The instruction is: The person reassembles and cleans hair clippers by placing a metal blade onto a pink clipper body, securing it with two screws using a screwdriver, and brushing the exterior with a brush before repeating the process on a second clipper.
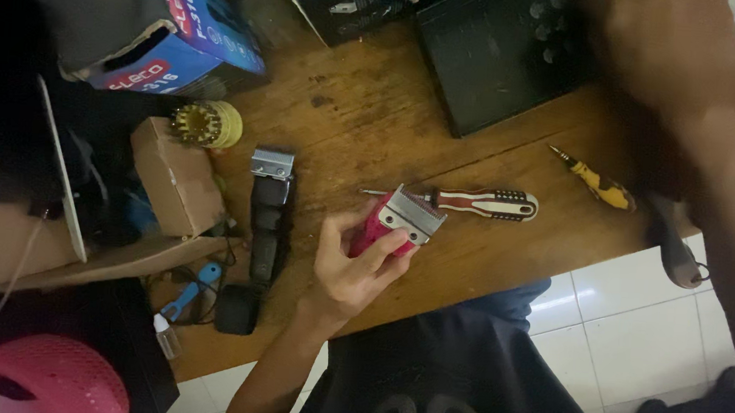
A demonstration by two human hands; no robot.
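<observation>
My left hand [348, 269] grips a red hair clipper [380, 233] just above the wooden table [365, 113], its silver blade [415, 213] pointing away from me. A red-and-white-handled screwdriver [487, 204] lies right behind the blade. My right hand [658, 46] is a dark blur raised near the camera at the top right, above a black case [487, 61]. Whether it holds anything is unclear. A black hair clipper [270, 217] lies left of my left hand.
A small yellow screwdriver [600, 187] lies at the right. On the left are a blue box [182, 42], a yellow comb attachment [211, 125], a small cardboard box [175, 188], a blue brush [196, 286], a small bottle [164, 335] and a pink basket [42, 378]. White floor tiles [632, 325] show below the table edge.
</observation>
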